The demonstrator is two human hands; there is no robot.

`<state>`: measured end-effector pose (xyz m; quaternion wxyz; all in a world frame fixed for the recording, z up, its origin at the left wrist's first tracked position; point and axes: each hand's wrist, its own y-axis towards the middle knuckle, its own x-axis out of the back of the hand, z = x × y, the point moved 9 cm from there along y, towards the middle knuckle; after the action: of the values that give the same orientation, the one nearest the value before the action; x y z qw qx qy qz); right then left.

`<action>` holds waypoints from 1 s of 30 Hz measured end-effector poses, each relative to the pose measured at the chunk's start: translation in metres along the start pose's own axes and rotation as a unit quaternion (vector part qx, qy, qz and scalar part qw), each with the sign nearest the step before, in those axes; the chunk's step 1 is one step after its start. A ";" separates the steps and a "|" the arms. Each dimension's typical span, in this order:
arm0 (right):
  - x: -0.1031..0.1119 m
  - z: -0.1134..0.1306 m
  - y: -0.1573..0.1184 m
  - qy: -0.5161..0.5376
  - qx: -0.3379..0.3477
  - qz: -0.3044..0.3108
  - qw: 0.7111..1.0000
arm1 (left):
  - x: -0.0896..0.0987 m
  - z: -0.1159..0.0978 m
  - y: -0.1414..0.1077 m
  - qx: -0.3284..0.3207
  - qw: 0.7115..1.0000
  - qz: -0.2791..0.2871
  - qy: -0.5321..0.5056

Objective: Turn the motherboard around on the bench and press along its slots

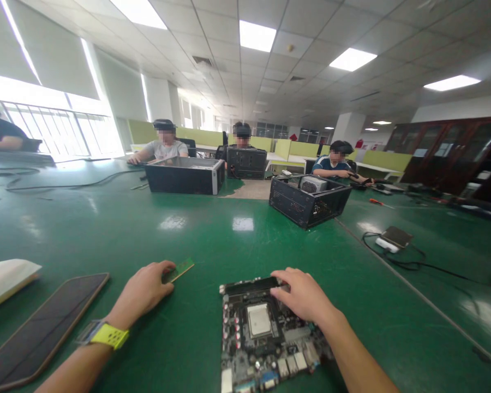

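Head view: our left hand has its fingers pinched on the memory stick, left of the motherboard; our right hand touches that board's far edge, grip unclear. Light, stiff, probably fragile: we favour edges!

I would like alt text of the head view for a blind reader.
The left hand holds a green memory module while the right hand touches a motherboard on a green table. Beyond, people sit near computer cases.
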<state>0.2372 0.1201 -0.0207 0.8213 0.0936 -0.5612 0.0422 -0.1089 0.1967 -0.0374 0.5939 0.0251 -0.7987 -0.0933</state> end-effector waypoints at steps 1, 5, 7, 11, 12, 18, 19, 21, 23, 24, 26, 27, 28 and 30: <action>0.003 -0.007 0.000 0.001 -0.020 -0.004 1.000 | -0.001 0.002 0.001 0.005 1.000 0.008 -0.002; 0.010 -0.031 0.000 0.012 -0.075 -0.030 0.997 | -0.005 0.002 0.000 -0.002 0.999 0.034 -0.014; 0.011 -0.028 0.003 0.026 -0.051 -0.042 0.997 | -0.004 -0.004 -0.002 -0.010 0.999 0.031 -0.021; 0.023 -0.014 0.006 0.074 0.028 -0.110 0.991 | 0.010 -0.026 -0.009 -0.037 0.997 -0.028 -0.058; 0.027 -0.016 0.007 0.092 0.029 -0.135 0.986 | 0.013 -0.035 -0.012 -0.061 0.994 -0.040 -0.076; 0.032 -0.093 0.003 0.103 -0.150 -0.222 0.958 | 0.013 -0.082 -0.031 -0.175 0.974 -0.054 -0.130; 0.030 -0.105 0.002 0.087 -0.181 -0.213 0.956 | 0.012 -0.088 -0.034 -0.191 0.971 -0.047 -0.133; 0.029 -0.119 -0.002 0.044 -0.234 -0.191 0.952 | 0.010 -0.099 -0.038 -0.219 0.965 -0.040 -0.142; 0.037 -0.117 -0.006 -0.007 -0.262 -0.199 0.944 | 0.009 -0.109 -0.043 -0.243 0.957 -0.035 -0.156; 0.043 -0.108 -0.008 -0.018 -0.254 -0.217 0.942 | 0.009 -0.114 -0.044 -0.252 0.953 -0.032 -0.164; 0.052 -0.079 -0.006 0.030 -0.181 -0.248 0.951 | 0.009 -0.127 -0.047 -0.269 0.946 -0.025 -0.180; 0.052 -0.061 -0.003 0.083 -0.127 -0.244 0.958 | 0.009 -0.134 -0.047 -0.276 0.942 -0.022 -0.188; 0.050 -0.043 -0.001 0.139 -0.072 -0.225 0.962 | 0.009 -0.143 -0.048 -0.284 0.939 -0.020 -0.195; 0.040 -0.011 0.002 0.205 0.010 -0.168 0.964 | 0.007 -0.161 -0.047 -0.305 0.931 -0.006 -0.201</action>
<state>0.2614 0.1225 0.0133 0.9131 0.1841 -0.3565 -0.0728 0.0391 0.1304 0.0055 0.3999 -0.1716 -0.8342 -0.3388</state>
